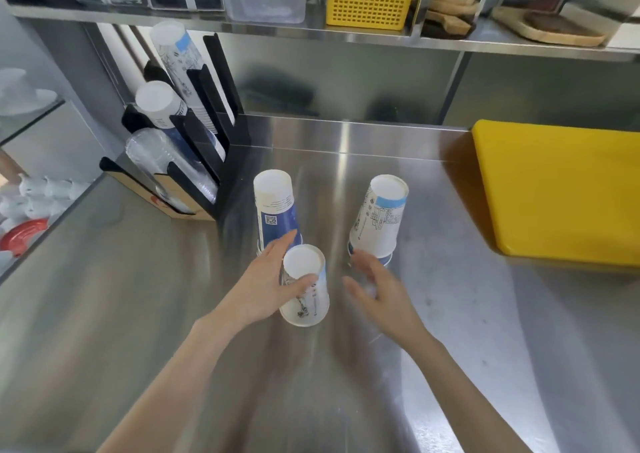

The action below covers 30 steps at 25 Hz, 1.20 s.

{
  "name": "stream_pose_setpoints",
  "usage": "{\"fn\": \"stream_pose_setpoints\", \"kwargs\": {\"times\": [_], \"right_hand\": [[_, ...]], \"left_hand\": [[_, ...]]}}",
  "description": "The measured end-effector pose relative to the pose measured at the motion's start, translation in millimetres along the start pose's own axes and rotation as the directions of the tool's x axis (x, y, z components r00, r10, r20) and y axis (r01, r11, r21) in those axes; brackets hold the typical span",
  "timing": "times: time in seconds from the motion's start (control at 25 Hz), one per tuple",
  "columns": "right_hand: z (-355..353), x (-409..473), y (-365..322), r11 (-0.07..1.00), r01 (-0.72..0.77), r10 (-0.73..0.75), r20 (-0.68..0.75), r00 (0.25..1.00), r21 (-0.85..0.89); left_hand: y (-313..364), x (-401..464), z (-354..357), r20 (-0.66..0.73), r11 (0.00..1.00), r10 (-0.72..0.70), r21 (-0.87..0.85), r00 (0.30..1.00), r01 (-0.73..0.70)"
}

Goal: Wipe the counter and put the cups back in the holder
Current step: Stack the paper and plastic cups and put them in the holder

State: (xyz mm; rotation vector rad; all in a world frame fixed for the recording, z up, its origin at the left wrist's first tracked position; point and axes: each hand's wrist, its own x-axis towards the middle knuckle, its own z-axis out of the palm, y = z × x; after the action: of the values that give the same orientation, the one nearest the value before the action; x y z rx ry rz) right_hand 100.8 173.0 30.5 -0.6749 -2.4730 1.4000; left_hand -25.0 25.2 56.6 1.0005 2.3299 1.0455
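While three paper cup stacks stand upside down on the steel desk (433, 314), the black cup holder (207, 141) at the left of the frame already carries slanted rows of cups, paper above and clear plastic lowest. Just right of the holder, at centre frame, stands the tall blue cup stack (277, 207). In front of it, the left hand (266, 279) grips the short white cup stack (306, 286), fingers curled round its side with the thumb near the top. To the right, the right hand (377, 286) hovers open and blurred, its fingers spread and holding nothing, close to the printed cup stack (379, 217). A yellow cutting board (561, 193) lies at the far right. No cloth is in sight, so I cannot judge whether the wiping is done; returning the cups appears barely begun, with all three stacks not yet in the holder.
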Motion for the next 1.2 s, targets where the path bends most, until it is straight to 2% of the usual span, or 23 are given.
{"fn": "stream_pose_setpoints", "kwargs": {"times": [0.12,0.2,0.36,0.48,0.68,0.84,1.04,1.2], "right_hand": [[-24.0,4.8,14.1,0.997,-0.051,0.063,-0.21,0.976,0.065],[-35.6,12.4,21.7,0.995,-0.093,0.095,-0.279,0.956,0.019],[-41.7,33.0,26.1,0.986,-0.143,0.12,-0.247,0.962,-0.08],[-38.5,50.8,25.9,0.993,-0.109,0.097,-0.234,0.967,-0.039],[-36.7,67.4,31.7,0.991,-0.127,0.133,-0.243,0.961,0.038],[-35.5,71.8,32.3,0.989,-0.129,0.146,-0.279,0.949,0.079],[-42.2,72.7,15.4,0.994,-0.077,0.097,-0.34,0.935,0.072],[-53.3,68.8,-15.7,0.999,0.007,0.008,-0.385,0.923,0.037]], "left_hand": [[27.2,18.5,-8.2,0.012,0.999,0.04,0.034,0.999,-0.04],[43.8,34.3,-8.7,0.03,0.987,0.108,0.119,0.994,-0.111],[71.4,69.7,3.1,0.088,0.946,0.22,0.224,0.971,-0.235],[82.4,94.9,16.8,0.117,0.92,0.276,0.255,0.954,-0.298],[81.3,117.6,34.2,0.131,0.938,0.223,0.241,0.966,-0.249],[80.3,117.5,38.2,0.131,0.944,0.233,0.208,0.964,-0.257],[92.0,112.9,25.9,-0.016,0.957,0.261,0.136,0.965,-0.256],[109.9,98.4,3.2,-0.15,0.931,0.364,0.069,0.919,-0.358]]}}
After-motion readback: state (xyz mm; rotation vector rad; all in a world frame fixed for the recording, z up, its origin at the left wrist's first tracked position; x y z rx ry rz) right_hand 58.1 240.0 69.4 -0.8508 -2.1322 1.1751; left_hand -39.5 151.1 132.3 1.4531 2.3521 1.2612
